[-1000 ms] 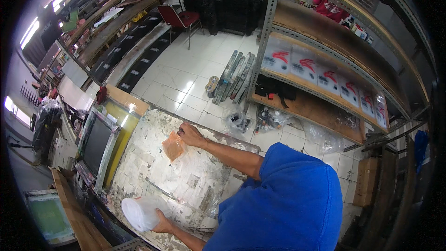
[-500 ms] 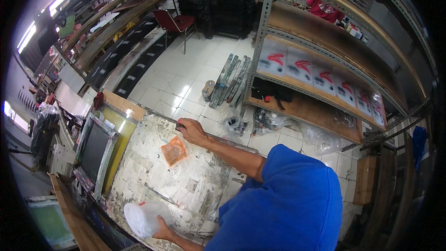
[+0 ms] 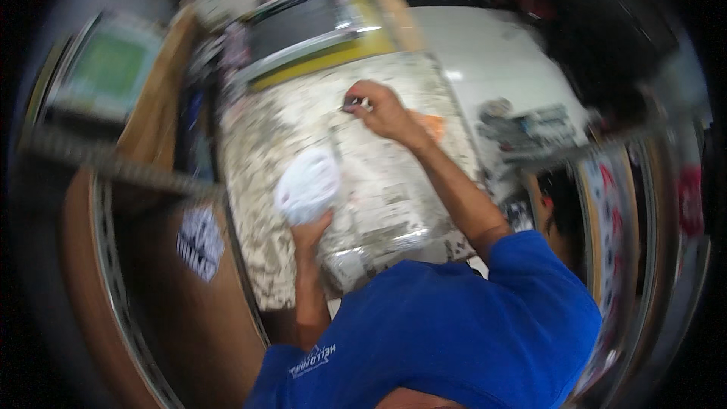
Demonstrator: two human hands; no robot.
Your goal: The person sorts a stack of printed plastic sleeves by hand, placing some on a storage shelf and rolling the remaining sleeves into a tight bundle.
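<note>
Over the left part of the worktable [image 3: 266,276], we grasped the near end of a white tub [image 3: 309,180] with our left hand [image 3: 310,233]; we judged it light, smooth, slightly flexible, best held around its wall. Farther right, our right hand [image 3: 380,111] pinched a small dark object [image 3: 351,103], presumably stiff, beside an orange packet [image 3: 434,126].

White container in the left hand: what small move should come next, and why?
Perhaps ease the right hand toward the white container: that hand pinches a small dark thing, too blurred to identify, while the left hand grips the container nearby.
</note>
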